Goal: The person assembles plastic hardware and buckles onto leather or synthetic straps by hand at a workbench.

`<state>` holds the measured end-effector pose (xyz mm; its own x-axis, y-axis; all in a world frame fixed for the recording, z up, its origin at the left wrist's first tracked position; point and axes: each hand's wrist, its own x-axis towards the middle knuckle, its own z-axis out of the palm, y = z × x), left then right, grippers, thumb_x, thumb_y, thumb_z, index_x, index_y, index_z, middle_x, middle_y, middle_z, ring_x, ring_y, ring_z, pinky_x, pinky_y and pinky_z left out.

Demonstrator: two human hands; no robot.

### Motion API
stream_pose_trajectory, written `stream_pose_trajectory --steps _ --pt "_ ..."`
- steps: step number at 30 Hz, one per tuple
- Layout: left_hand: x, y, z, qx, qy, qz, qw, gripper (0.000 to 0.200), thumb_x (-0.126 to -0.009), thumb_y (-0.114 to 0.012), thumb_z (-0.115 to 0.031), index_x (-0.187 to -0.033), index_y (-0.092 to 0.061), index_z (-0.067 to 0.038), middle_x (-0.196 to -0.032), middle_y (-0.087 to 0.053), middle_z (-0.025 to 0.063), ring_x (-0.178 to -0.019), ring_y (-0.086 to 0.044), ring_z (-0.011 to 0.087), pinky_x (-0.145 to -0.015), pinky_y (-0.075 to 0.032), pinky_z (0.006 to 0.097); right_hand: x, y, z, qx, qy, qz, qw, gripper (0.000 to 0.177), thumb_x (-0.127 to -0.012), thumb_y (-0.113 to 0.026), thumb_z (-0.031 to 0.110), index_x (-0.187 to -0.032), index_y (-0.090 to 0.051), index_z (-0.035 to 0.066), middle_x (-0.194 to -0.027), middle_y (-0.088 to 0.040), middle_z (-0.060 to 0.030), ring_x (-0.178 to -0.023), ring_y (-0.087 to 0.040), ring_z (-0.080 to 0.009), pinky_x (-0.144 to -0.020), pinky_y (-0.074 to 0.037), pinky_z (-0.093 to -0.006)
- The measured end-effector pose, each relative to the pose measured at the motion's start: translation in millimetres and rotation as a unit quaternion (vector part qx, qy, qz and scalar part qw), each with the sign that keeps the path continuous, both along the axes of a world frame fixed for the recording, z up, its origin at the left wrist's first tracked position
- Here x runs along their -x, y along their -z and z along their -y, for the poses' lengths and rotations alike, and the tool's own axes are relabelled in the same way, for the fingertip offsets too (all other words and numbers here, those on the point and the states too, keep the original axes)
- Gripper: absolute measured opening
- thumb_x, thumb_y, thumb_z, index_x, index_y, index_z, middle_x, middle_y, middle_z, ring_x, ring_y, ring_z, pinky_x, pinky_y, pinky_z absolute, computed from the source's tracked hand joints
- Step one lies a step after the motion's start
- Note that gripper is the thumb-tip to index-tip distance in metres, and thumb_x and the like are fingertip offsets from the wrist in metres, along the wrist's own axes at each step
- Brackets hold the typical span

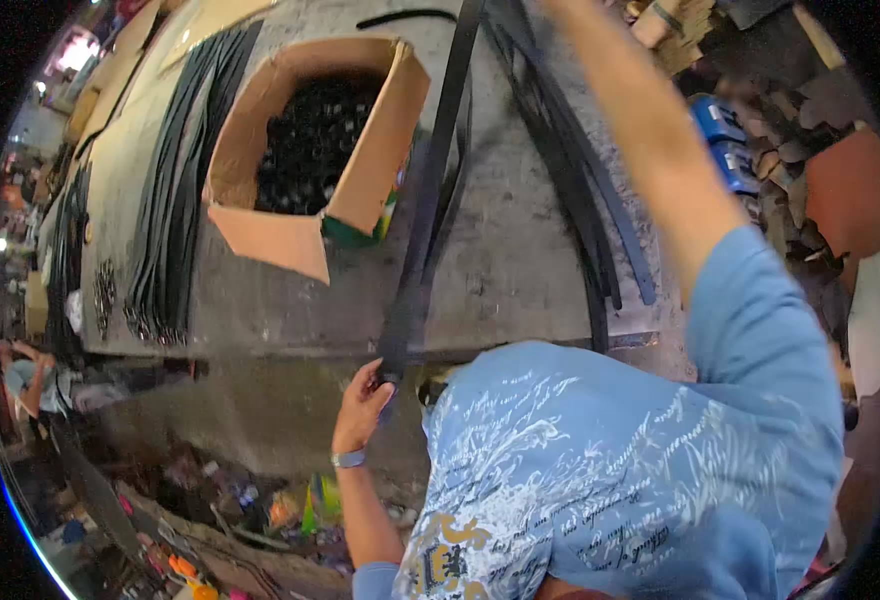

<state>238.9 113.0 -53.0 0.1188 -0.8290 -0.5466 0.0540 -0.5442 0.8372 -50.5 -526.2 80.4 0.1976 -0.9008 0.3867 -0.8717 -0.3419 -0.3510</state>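
My left hand point(362, 410), with a band at its wrist, is closed on the lower end of a long black strap point(428, 220) at the table's near edge. The strap runs up across the table point(500, 270) and out of the top of the view. My right arm point(650, 130) reaches up and forward, blurred, and its hand is beyond the top edge. Left of the strap stands an open cardboard box point(368, 150) filled with small shiny black pieces point(320, 140), too small to name. More black straps point(560, 150) lie between the held strap and my right arm.
A bundle of black straps point(175, 200) lies left of the box, with another bundle point(65, 260) farther left. Blue containers point(725, 145) and a reddish-brown sheet point(855, 195) are at the right. Scraps litter the floor at lower left. Another person point(32, 380) is at the far left.
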Motion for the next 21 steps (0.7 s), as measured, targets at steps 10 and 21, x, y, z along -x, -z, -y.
stream_pose_trajectory --steps 10,21 --pt "-1 42 49 -0.014 0.123 0.124 0.985 0.056 -0.086 -0.059 0.003 -0.14 -0.045 0.0 -0.115 -0.063 0.0113 -0.097 -0.059 0.0147 -0.087 -0.046 0.0276 -53 220 -356 -0.062 -0.235 -0.174 0.954 0.054 -0.092 -0.052 0.046 -0.14 -0.046 0.022 -0.149 -0.036 -0.0119 -0.137 -0.031 -0.0392 -0.106 -0.031 -0.0589" --pt "0 81 35 0.044 0.031 0.091 0.994 0.06 -0.079 -0.07 0.0 -0.136 -0.051 -0.006 -0.088 -0.05 -0.0026 -0.076 -0.046 0.0096 -0.069 -0.044 0.0226 -33 229 -362 -0.113 -0.213 -0.177 0.954 0.058 -0.093 -0.052 0.044 -0.146 -0.038 0.024 -0.154 -0.031 -0.0077 -0.141 -0.026 -0.0352 -0.11 -0.025 -0.0605"
